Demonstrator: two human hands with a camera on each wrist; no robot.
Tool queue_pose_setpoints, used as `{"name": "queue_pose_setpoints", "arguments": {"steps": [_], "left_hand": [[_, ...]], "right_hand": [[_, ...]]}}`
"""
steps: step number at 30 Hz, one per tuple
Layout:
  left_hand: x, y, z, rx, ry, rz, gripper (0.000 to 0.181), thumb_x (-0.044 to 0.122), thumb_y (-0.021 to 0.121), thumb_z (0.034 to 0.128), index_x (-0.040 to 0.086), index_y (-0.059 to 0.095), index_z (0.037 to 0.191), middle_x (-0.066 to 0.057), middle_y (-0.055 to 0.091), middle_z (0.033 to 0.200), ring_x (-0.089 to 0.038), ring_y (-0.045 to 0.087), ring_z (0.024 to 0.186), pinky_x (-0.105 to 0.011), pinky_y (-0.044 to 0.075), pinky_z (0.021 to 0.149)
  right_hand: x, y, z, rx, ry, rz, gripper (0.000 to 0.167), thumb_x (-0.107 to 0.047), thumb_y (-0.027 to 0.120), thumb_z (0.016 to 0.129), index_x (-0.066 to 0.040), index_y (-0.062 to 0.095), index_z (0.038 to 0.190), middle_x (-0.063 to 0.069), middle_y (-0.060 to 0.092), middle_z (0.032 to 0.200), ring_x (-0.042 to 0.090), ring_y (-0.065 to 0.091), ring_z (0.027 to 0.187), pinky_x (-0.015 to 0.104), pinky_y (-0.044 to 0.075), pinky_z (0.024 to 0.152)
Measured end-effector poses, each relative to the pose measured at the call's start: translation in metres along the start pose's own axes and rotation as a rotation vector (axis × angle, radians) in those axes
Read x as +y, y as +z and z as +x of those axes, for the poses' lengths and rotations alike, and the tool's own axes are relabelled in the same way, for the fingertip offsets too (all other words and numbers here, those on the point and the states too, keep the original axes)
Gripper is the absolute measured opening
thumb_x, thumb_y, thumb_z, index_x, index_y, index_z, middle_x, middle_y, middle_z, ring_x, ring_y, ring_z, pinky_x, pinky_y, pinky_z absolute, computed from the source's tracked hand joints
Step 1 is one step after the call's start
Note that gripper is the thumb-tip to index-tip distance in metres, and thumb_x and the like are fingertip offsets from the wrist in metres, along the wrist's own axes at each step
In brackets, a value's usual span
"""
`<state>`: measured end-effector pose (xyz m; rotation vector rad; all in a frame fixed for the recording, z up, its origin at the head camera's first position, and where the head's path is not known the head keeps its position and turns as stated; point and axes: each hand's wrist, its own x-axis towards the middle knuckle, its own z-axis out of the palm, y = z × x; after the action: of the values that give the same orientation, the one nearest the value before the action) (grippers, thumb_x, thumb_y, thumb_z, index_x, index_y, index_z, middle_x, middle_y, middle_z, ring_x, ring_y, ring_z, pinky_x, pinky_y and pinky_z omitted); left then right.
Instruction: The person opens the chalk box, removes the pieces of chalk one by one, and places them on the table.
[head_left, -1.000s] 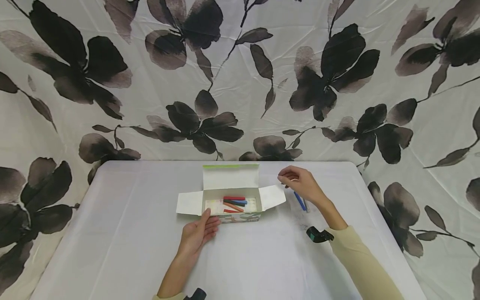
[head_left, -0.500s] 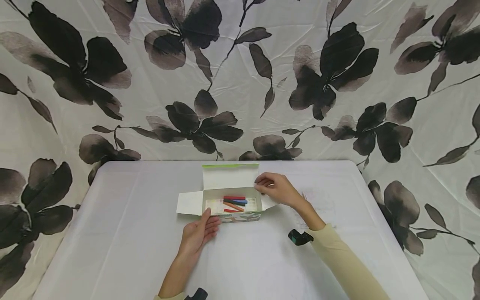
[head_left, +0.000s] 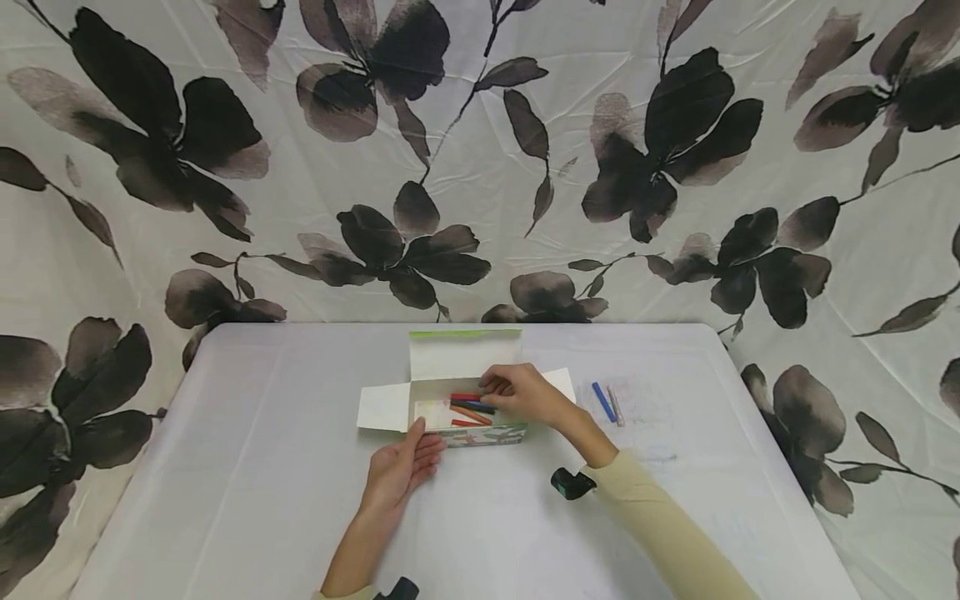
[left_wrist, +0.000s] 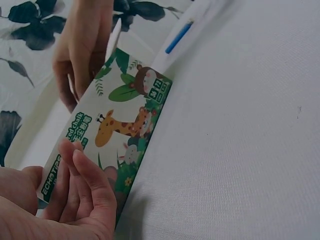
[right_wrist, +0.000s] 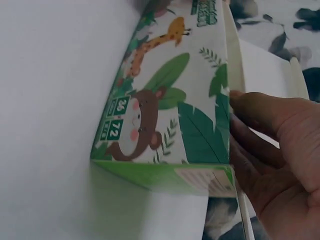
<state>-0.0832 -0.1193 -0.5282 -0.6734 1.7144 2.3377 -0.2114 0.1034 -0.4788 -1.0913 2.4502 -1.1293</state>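
Note:
A small open-topped chalk box [head_left: 487, 437] with printed animals stands on the white table. Several coloured chalk sticks [head_left: 471, 410] lie inside it, red, blue, black and orange. My left hand [head_left: 397, 473] grips the box's front wall near its left end, thumb over the rim and fingers against the printed front [left_wrist: 115, 130]. My right hand [head_left: 528, 396] reaches over the box's right end, its fingers bent down into it. In the right wrist view the box wall [right_wrist: 200, 110] hides those fingertips, so whether they pinch a stick does not show.
To the right of the box lie a blue stick [head_left: 603, 402] and a thin pale stick [head_left: 616, 406], with faint coloured smudges around them. The box's lid [head_left: 465, 354] and side flaps [head_left: 384, 406] stand spread. A floral curtain [head_left: 465, 167] hangs behind the table.
My right hand has moved left from beside the loose sticks, over the right flap and down into the box. The left hand keeps its place on the box.

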Motion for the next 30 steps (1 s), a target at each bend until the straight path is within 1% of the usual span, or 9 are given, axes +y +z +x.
{"name": "queue_pose_setpoints", "arguments": {"steps": [4, 7, 9, 12, 16, 23, 27, 30], "left_hand": [[-0.001, 0.000, 0.001, -0.004, 0.004, -0.007, 0.064, 0.052, 0.066, 0.0981, -0.010, 0.067, 0.116, -0.008, 0.077, 0.099, -0.009, 0.069, 0.079, -0.019, 0.057, 0.069], [-0.001, 0.000, 0.002, -0.006, 0.006, -0.016, 0.064, 0.051, 0.067, 0.0978, -0.010, 0.068, 0.115, -0.008, 0.077, 0.099, -0.009, 0.069, 0.078, -0.019, 0.057, 0.068], [-0.001, 0.000, 0.002, -0.008, 0.007, -0.018, 0.064, 0.051, 0.067, 0.0977, -0.010, 0.068, 0.115, -0.008, 0.077, 0.099, -0.009, 0.069, 0.078, -0.019, 0.057, 0.068], [-0.001, 0.000, 0.002, -0.008, 0.005, -0.017, 0.063, 0.051, 0.067, 0.0979, -0.010, 0.068, 0.115, -0.008, 0.077, 0.099, -0.009, 0.069, 0.077, -0.019, 0.057, 0.068], [-0.001, 0.001, 0.002, -0.004, 0.002, -0.012, 0.063, 0.051, 0.066, 0.0984, -0.010, 0.067, 0.115, -0.008, 0.077, 0.099, -0.008, 0.069, 0.078, -0.019, 0.057, 0.068], [-0.001, 0.001, 0.001, -0.001, 0.002, -0.005, 0.064, 0.051, 0.065, 0.0990, -0.011, 0.067, 0.116, -0.008, 0.077, 0.099, -0.009, 0.068, 0.079, -0.020, 0.057, 0.069], [-0.001, 0.001, 0.001, -0.002, 0.004, -0.008, 0.064, 0.051, 0.066, 0.0985, -0.011, 0.067, 0.116, -0.008, 0.077, 0.100, -0.009, 0.069, 0.080, -0.020, 0.057, 0.069], [-0.001, 0.000, 0.001, -0.003, 0.007, -0.007, 0.064, 0.052, 0.066, 0.0983, -0.010, 0.067, 0.116, -0.008, 0.077, 0.100, -0.010, 0.069, 0.081, -0.020, 0.057, 0.070]], "right_hand": [[-0.003, 0.007, 0.004, -0.064, -0.030, -0.050, 0.019, 0.000, 0.074, 0.093, 0.008, 0.069, 0.109, 0.017, 0.074, 0.099, 0.022, 0.071, 0.088, 0.027, 0.059, 0.078], [-0.004, 0.013, 0.007, -0.102, -0.019, -0.114, 0.018, 0.003, 0.075, 0.091, 0.008, 0.069, 0.107, 0.017, 0.073, 0.097, 0.021, 0.070, 0.085, 0.024, 0.057, 0.076], [-0.007, 0.016, 0.009, -0.115, 0.007, -0.165, 0.017, 0.003, 0.076, 0.090, 0.007, 0.070, 0.105, 0.016, 0.073, 0.095, 0.021, 0.068, 0.083, 0.024, 0.056, 0.074], [-0.012, 0.020, 0.012, -0.140, 0.068, -0.211, 0.014, 0.002, 0.077, 0.090, 0.007, 0.070, 0.102, 0.015, 0.072, 0.092, 0.021, 0.066, 0.080, 0.026, 0.054, 0.071], [-0.015, 0.024, 0.016, -0.162, 0.115, -0.262, 0.013, 0.000, 0.079, 0.089, 0.005, 0.070, 0.098, 0.013, 0.072, 0.089, 0.019, 0.065, 0.078, 0.029, 0.055, 0.071], [-0.019, 0.027, 0.020, -0.170, 0.155, -0.294, 0.012, 0.000, 0.080, 0.088, 0.003, 0.072, 0.096, 0.011, 0.073, 0.088, 0.019, 0.065, 0.077, 0.034, 0.056, 0.072], [-0.017, 0.028, 0.022, -0.188, 0.145, -0.299, 0.011, 0.002, 0.079, 0.089, 0.002, 0.074, 0.098, 0.011, 0.073, 0.090, 0.021, 0.067, 0.081, 0.033, 0.057, 0.073], [-0.016, 0.028, 0.023, -0.199, 0.147, -0.284, 0.013, 0.003, 0.079, 0.087, 0.002, 0.074, 0.099, 0.011, 0.074, 0.092, 0.023, 0.069, 0.084, 0.032, 0.058, 0.074]]}}
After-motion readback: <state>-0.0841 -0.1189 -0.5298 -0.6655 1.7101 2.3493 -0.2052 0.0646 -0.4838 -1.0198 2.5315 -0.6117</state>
